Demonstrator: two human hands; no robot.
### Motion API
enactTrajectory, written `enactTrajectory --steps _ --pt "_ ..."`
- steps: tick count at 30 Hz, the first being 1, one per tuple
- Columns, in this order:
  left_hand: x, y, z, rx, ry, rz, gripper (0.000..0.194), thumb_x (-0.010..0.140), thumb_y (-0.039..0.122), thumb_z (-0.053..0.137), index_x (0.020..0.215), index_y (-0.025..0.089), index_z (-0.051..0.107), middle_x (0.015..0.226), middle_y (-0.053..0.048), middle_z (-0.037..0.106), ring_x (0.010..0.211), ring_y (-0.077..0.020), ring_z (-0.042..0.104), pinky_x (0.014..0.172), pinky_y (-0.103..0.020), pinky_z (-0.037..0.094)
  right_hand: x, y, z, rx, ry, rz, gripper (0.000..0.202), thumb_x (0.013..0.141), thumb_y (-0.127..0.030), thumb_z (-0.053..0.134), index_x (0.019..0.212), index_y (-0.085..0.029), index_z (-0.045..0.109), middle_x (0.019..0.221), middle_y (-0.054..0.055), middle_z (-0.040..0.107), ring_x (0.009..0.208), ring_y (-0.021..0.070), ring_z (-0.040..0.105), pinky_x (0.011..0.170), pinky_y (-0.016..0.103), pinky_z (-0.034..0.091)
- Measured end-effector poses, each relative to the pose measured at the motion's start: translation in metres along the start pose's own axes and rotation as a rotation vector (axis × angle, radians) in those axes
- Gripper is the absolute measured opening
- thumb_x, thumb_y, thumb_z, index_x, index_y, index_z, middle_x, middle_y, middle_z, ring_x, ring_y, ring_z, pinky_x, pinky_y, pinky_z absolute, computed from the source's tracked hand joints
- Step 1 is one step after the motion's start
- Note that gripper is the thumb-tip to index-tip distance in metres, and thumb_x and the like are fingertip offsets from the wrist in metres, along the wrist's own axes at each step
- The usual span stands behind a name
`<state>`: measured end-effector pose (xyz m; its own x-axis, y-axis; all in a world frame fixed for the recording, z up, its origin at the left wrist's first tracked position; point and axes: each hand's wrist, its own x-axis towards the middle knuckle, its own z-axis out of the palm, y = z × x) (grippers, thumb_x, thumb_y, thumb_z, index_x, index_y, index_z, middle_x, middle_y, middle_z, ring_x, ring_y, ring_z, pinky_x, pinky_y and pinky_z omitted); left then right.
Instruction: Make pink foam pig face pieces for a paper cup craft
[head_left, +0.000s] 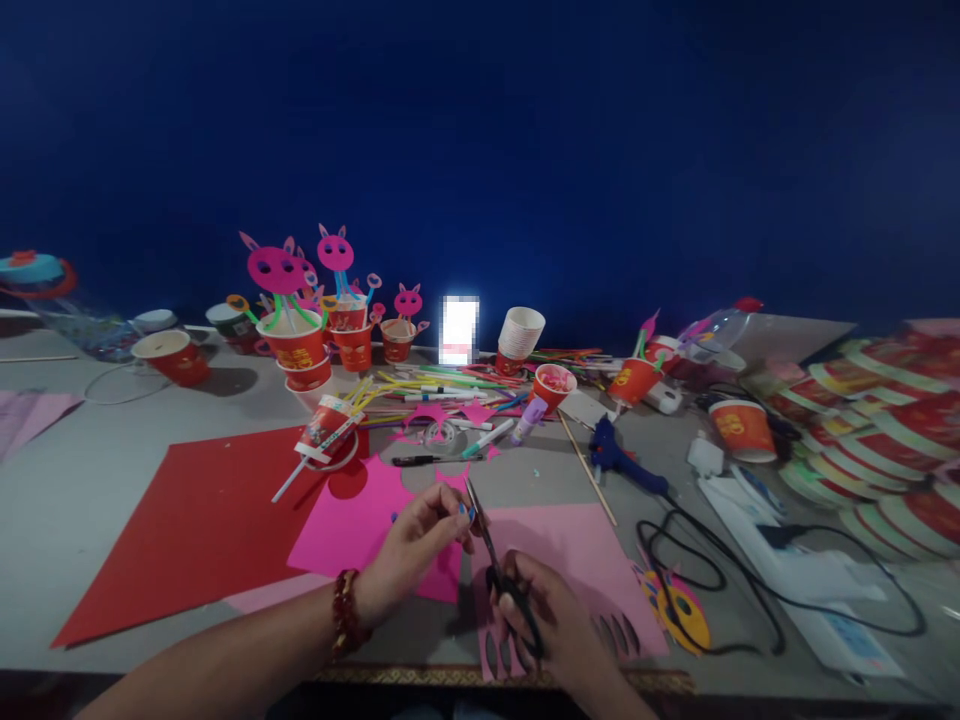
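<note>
My left hand (pixel 416 530), with a beaded bracelet (pixel 346 612) on its wrist, pinches a small blue piece (pixel 466 513) between thumb and fingers; its exact kind is too small to make out. My right hand (pixel 544 600) grips black-handled scissors (pixel 489 545), the blades pointing up and away beside the left fingertips. Whether the blades touch the piece I cannot tell. Under the hands lie a hot-pink sheet (pixel 337 530) with curved cut-outs and a pale pink sheet (pixel 585 545) with several oval holes along its near edge.
A red sheet (pixel 187 520) lies left. Pink-faced cup figures (pixel 292 345), a glowing screen (pixel 459 330) and stacked cups (pixel 523 330) stand behind. Pens and colourful sticks (pixel 420 385) fill the middle. Right are a blue glue gun (pixel 626 460), its black cable, a power strip (pixel 757 530) and tumbled cup stacks (pixel 870 430).
</note>
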<state>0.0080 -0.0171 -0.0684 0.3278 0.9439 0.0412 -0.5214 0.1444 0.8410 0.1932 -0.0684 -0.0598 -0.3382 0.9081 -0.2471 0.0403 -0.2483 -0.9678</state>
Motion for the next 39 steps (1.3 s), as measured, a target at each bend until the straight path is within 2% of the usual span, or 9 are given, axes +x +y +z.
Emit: enactTrajectory --steps 7,15,27,33,36,39 --pt "0.0 0.002 0.002 -0.017 -0.008 0.005 0.024 0.087 0.033 0.073 0.079 0.018 0.056 0.083 -0.001 0.064 0.071 -0.0111 0.058 0.068 -0.025 0.048 0.002 0.008 0.0 -0.022 0.019 -0.03 0.048 0.079 -0.064 0.069 0.073 -0.021 0.046 0.061 -0.006 0.044 0.053 0.0093 0.04 0.05 0.02 0.034" --pt "-0.001 0.001 0.002 -0.031 -0.001 -0.007 0.023 0.087 0.032 0.073 0.08 0.018 0.056 0.083 -0.001 0.065 0.072 -0.012 0.06 0.069 -0.026 0.049 0.003 0.009 0.004 -0.011 0.039 0.012 0.052 0.075 -0.067 0.07 0.071 -0.023 0.043 0.058 -0.008 0.042 0.048 0.0082 0.037 0.047 0.021 0.031" --pt "-0.001 0.001 0.003 -0.048 0.006 -0.013 0.023 0.086 0.032 0.074 0.081 0.019 0.056 0.082 -0.001 0.067 0.072 -0.0124 0.061 0.068 -0.026 0.05 0.004 0.008 0.003 -0.027 0.042 0.019 0.04 0.078 -0.05 0.071 0.069 -0.023 0.043 0.058 -0.007 0.044 0.049 0.0092 0.04 0.048 0.021 0.033" --pt "0.0 0.001 0.003 -0.037 0.018 -0.025 0.025 0.085 0.034 0.075 0.081 0.019 0.056 0.083 -0.002 0.067 0.073 -0.0136 0.061 0.069 -0.027 0.05 0.002 -0.003 0.005 -0.04 0.03 0.02 0.045 0.079 -0.056 0.068 0.068 -0.022 0.041 0.058 -0.008 0.04 0.05 0.0088 0.037 0.049 0.021 0.032" --pt "-0.001 0.001 0.002 -0.037 0.009 -0.023 0.025 0.084 0.034 0.075 0.08 0.019 0.056 0.082 -0.001 0.065 0.072 -0.0131 0.061 0.068 -0.026 0.049 0.002 -0.002 0.002 -0.065 0.036 0.016 0.048 0.078 -0.061 0.067 0.067 -0.023 0.04 0.058 -0.008 0.04 0.051 0.0093 0.038 0.049 0.021 0.033" --pt "-0.001 0.002 0.003 -0.022 0.018 -0.017 0.025 0.083 0.035 0.076 0.079 0.019 0.057 0.086 -0.001 0.064 0.072 -0.0126 0.06 0.066 -0.025 0.049 0.004 0.001 -0.003 -0.127 0.072 0.001 0.047 0.078 -0.059 0.068 0.066 -0.023 0.041 0.056 -0.007 0.041 0.05 0.0102 0.04 0.048 0.022 0.032"
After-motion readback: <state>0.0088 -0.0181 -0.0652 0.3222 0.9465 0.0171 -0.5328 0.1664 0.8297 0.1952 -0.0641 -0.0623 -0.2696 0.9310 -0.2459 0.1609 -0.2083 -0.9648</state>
